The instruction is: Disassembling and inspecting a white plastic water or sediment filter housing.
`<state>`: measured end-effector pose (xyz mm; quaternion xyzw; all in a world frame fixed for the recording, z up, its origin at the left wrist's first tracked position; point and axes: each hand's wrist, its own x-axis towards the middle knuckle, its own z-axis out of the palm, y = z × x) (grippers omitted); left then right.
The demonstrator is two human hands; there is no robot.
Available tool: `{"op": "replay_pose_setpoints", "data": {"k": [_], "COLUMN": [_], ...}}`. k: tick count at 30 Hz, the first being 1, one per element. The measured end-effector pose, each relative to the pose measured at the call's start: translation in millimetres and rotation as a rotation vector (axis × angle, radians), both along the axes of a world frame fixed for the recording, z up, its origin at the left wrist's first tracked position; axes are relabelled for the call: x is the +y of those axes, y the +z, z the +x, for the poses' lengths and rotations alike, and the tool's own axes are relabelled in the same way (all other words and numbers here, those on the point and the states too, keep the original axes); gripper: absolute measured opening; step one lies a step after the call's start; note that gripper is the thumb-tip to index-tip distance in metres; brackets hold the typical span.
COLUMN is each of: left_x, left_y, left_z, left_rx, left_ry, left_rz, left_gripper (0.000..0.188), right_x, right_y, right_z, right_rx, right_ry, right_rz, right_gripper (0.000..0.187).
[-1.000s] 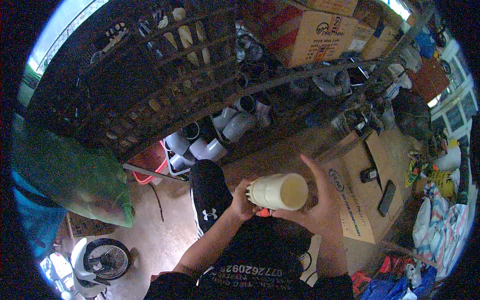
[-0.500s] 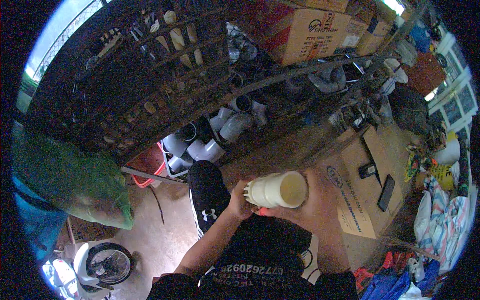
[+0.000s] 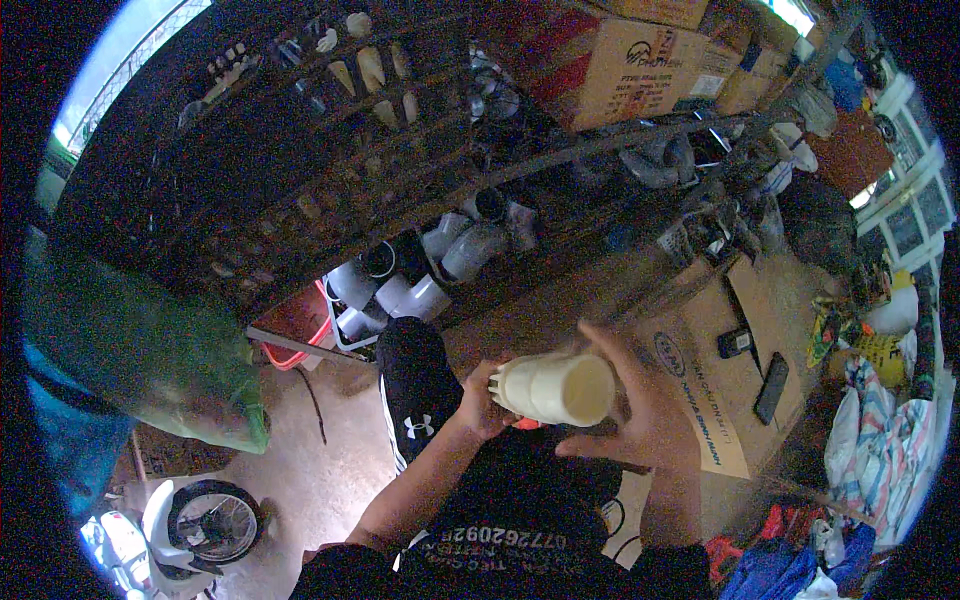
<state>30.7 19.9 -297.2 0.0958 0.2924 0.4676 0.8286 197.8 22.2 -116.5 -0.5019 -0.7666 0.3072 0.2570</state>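
Note:
My left hand (image 3: 483, 402) is wrapped round the notched end of a cream plastic pipe fitting (image 3: 545, 388), a stepped cylinder held sideways above my lap. Its wide round end points right. Just under it shows a small orange-red patch (image 3: 525, 424), whose kind I cannot make out. To the right of that wide end, my right hand (image 3: 650, 415) is spread, thumb and fingers apart, around the rim but not closed on it. The left fingertips are partly hidden behind the fitting.
Ahead, grey pipe elbows (image 3: 412, 298) fill a crate beside a red basin (image 3: 295, 335). Flattened cardboard (image 3: 715, 440) lies at the right, bearing a black phone-like object (image 3: 770, 388) and a small dark box (image 3: 734, 343). A wheel (image 3: 215, 522) stands at lower left.
My right hand has opened and come away from the fitting toward the right, fingers spreading. My left hand still holds the fitting in nearly the same place.

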Motion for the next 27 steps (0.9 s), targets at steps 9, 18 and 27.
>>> {"op": "replay_pose_setpoints", "data": {"k": [9,18,27], "left_x": [-3.6,-5.1,-5.9], "left_y": [18.3,-2.3,-1.8], "left_z": [2.6,-2.2,-4.2], "left_rx": [-0.029,0.186,-0.020], "left_ry": [-0.009,0.023,-0.086], "left_rz": [-0.083,0.407,0.013], "left_gripper": [0.053,0.057,0.057], "right_x": [0.6,-0.8,2.8], "right_y": [2.5,-11.4,0.8], "right_z": [-9.2,2.3,7.3], "right_rx": [-0.133,-0.046,-0.154], "right_ry": [-0.080,0.064,0.200], "right_rz": [-0.010,-0.032,0.011], "right_gripper": [0.069,0.083,0.093]}}
